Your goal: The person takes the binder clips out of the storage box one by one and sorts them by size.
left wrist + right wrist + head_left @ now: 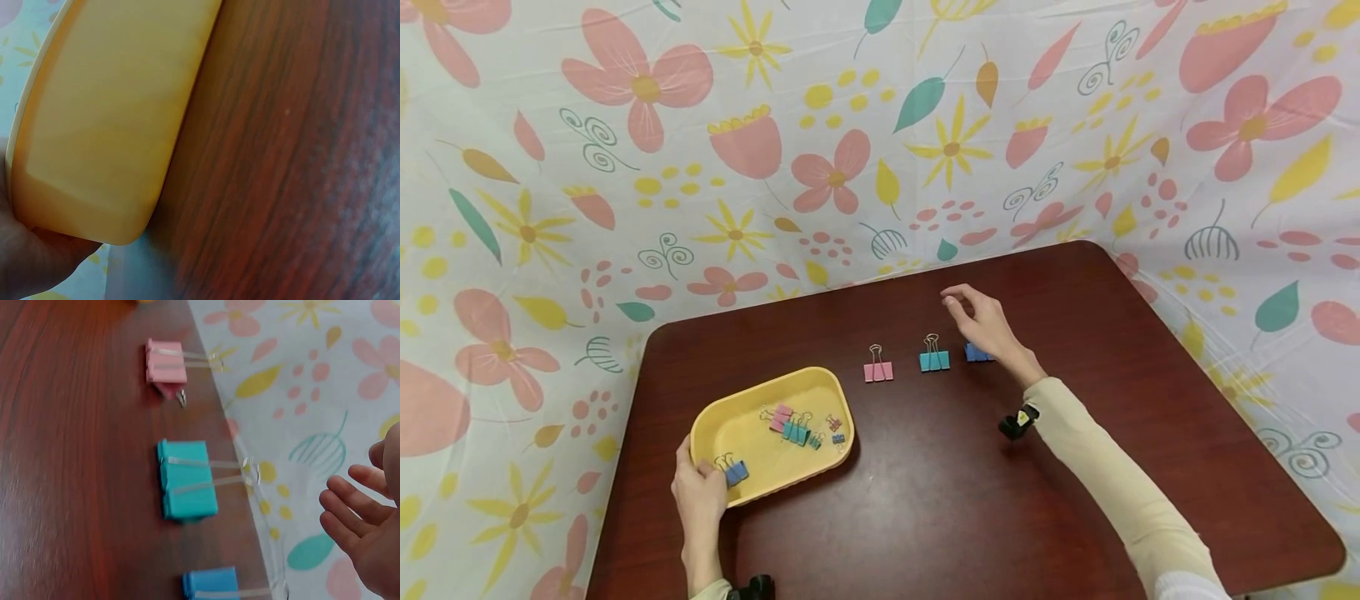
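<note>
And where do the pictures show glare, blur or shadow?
Head view: soft glare on the reddish-brown table, near bottom centre; left wrist view: soft focus, pale sheen at right, dark shadow beside the yellow tray; right wrist view: slight blur on the teal binder clip.

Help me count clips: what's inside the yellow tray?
The yellow tray holds a blue clip, clustered pink and teal clips, and three tiny clips. The left hand covers part of one corner.

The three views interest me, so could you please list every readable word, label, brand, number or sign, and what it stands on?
No readable text in any view.
Black device at the right sleeve: small yellow mark, too small to read.
Yellow tray, pink clip, teal clip, blue clip, patterned sheet: no lettering visible.
</note>
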Available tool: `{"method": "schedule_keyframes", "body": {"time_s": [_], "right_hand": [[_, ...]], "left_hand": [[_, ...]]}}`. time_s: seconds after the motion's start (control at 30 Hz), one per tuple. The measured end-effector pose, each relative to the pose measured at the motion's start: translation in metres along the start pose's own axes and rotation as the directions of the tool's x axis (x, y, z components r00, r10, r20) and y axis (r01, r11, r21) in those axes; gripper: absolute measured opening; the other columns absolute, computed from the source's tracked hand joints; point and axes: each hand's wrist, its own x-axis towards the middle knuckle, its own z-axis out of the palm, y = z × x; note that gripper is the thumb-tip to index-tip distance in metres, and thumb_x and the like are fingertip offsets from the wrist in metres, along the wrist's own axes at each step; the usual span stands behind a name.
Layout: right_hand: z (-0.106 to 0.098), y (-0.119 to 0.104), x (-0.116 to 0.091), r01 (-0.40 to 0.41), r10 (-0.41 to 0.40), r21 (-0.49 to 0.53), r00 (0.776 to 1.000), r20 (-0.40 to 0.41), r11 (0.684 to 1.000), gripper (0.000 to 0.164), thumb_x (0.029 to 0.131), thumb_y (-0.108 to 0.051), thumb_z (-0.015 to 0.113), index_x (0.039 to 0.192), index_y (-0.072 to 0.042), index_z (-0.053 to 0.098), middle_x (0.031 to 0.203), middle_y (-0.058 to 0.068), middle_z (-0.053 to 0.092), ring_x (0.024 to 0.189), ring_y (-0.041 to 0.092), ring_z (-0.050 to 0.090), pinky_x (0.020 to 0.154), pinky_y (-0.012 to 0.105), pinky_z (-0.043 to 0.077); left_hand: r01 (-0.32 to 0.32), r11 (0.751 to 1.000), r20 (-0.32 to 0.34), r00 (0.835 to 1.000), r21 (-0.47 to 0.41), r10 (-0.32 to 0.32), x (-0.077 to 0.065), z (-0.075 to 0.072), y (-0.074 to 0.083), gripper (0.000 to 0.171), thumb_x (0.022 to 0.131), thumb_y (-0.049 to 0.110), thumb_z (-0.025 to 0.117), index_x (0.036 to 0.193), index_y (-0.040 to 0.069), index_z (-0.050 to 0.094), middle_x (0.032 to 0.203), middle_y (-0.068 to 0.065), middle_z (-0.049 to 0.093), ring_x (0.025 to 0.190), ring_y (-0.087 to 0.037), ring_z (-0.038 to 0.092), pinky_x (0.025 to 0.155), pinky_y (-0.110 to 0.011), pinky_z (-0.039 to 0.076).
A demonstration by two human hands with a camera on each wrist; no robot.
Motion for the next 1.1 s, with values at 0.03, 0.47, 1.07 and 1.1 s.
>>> {"method": "schedule_keyframes", "body": {"time_s": [0.03,0.47,1.07,1.1], "right_hand": [[0.002,-0.004,0.001,0.006,-0.006,0.013,1.0,0.006,1.0,0.026,0.094,-0.026,0.051,0.112,-0.01,0.061,0.099,0.005,0.066,0.092,0.021,0.062,0.081,0.039,0.049],[0.037,-0.061,0.022,-0.003,-0.011,0.16,0.996,0.083,0.987,0.02,0.094,-0.029,0.049,0.109,-0.021,0.061,0.102,0.002,0.067,0.092,0.013,0.064,0.078,0.035,0.049],[0.091,-0.114,0.028,0.105,-0.161,0.232,0.958,0.237,0.967,0.02,0.092,-0.025,0.054,0.108,-0.015,0.061,0.099,0.004,0.065,0.088,0.017,0.064,0.078,0.031,0.05],[0.097,-0.115,0.026,0.119,-0.18,0.243,0.952,0.246,0.963,0.019,0.091,-0.025,0.055,0.106,-0.015,0.062,0.097,0.004,0.065,0.087,0.017,0.064,0.078,0.031,0.05]], "left_hand": [[0.0,1.0,0.0,1.0,0.001,0.0,0.0,0.0,0.0,0.051,0.093,0.008,0.03,0.143,0.013,0.03,0.104,-0.021,0.057,0.084,-0.03,0.054,0.064,-0.032,0.041],[0.007,1.0,0.009,1.0,-0.016,-0.006,0.001,0.001,-0.001,0.051,0.094,0.008,0.029,0.144,0.014,0.027,0.102,-0.022,0.055,0.082,-0.031,0.054,0.058,-0.03,0.042],[-0.003,1.0,0.006,1.0,-0.022,0.003,0.004,0.002,-0.002,0.051,0.093,0.007,0.03,0.143,0.014,0.029,0.1,-0.02,0.056,0.079,-0.03,0.054,0.059,-0.03,0.042],[0.0,1.0,0.009,1.0,-0.023,0.001,0.004,0.001,-0.003,0.05,0.094,0.008,0.03,0.144,0.014,0.029,0.1,-0.02,0.056,0.079,-0.03,0.054,0.058,-0.03,0.042]]}}
